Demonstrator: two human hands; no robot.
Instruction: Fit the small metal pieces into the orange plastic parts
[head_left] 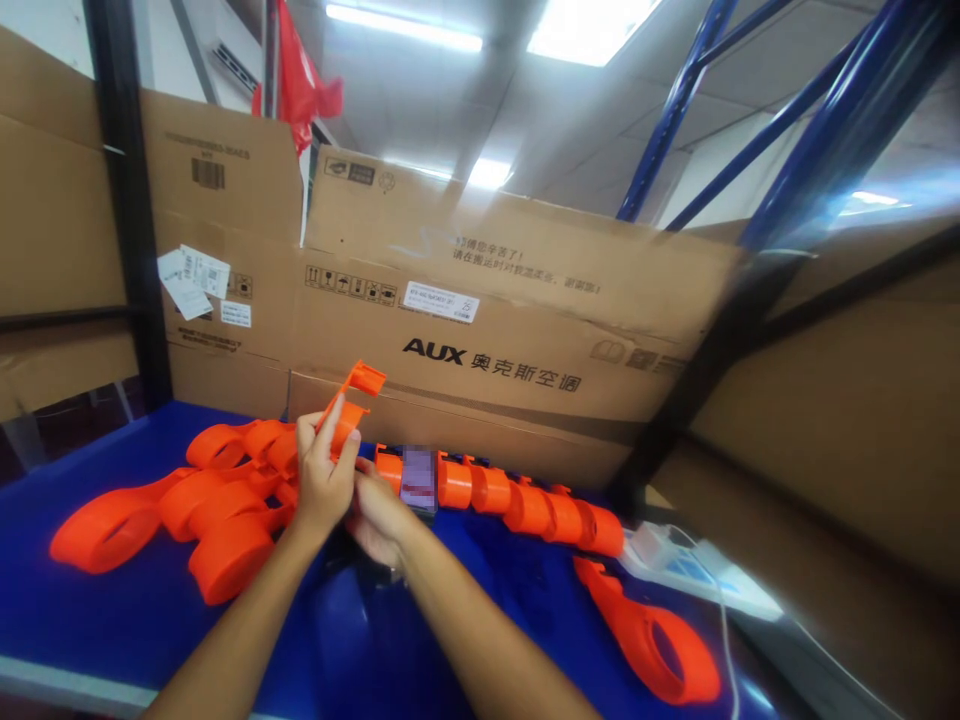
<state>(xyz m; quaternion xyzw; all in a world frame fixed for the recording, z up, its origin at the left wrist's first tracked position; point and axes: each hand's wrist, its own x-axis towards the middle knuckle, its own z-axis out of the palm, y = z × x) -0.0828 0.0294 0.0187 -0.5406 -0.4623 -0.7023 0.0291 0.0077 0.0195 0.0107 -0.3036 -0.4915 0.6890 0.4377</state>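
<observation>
I had the left hand pinching a hooked orange piece between thumb and fingers, above the blue counter and before the far cardboard. The right hand was just beside it, on the right; its fingers were partly hidden, and I could not tell their grip. Orange loops lay piled at left; an orange row extended rightward, a phone among it.
</observation>
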